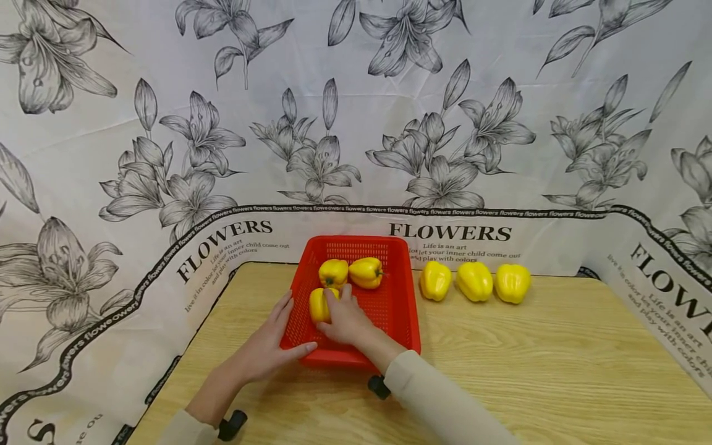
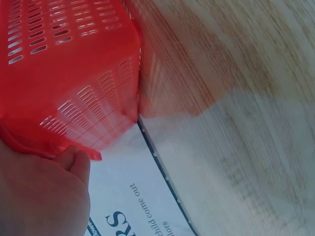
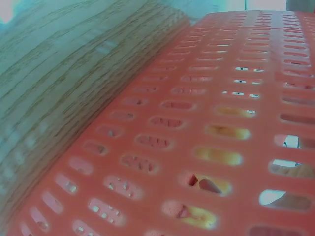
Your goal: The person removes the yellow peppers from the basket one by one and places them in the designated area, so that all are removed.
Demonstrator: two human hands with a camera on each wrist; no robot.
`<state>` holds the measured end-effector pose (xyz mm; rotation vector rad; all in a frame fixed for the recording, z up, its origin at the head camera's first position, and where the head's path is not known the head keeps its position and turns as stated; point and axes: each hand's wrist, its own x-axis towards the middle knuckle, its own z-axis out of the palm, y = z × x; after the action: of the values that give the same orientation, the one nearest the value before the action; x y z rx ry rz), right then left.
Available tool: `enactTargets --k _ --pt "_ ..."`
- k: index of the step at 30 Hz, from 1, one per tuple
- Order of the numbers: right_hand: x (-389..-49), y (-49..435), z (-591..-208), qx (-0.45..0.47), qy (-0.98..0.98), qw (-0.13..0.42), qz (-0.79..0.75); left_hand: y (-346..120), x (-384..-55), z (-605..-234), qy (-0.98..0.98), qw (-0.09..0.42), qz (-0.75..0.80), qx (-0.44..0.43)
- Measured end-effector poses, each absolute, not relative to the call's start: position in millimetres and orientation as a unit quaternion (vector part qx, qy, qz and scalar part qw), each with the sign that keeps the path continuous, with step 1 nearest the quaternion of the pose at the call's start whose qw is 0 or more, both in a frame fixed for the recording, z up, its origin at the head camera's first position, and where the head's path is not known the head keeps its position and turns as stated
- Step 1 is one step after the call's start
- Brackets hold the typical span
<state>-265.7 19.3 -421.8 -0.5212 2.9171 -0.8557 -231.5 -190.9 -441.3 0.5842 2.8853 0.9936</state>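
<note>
Right hand [image 1: 347, 319], angled down, grips yellow pepper [image 1: 319, 306] in red basket [image 1: 410, 303]; outstretched left hand [image 1: 266, 349] rests on rim [image 1: 342, 356].

backdrop [image 1: 317, 59]: pale, grey flower drawings [image 1: 408, 37] | lettering [image 1: 450, 232]: black "FLOWERS" | table [image 1: 528, 358]: light wood grain

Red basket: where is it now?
The red basket sits just below centre in the head view, on the wooden table, left of three yellow peppers, left hand at its near-left corner.
</note>
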Motion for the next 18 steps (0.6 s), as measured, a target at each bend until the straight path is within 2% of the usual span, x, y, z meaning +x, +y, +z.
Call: enactTargets --k 14,18 --pt "-269.2 20.5 -423.5 -0.181 0.936 0.024 -0.300 -191.0 -230.6 -440.1 0.927 0.011 0.318 0.199" --pt "-269.1 19.8 -425.8 -0.181 0.940 0.041 -0.288 -191.4 -230.0 -440.0 0.929 0.012 0.314 0.197"
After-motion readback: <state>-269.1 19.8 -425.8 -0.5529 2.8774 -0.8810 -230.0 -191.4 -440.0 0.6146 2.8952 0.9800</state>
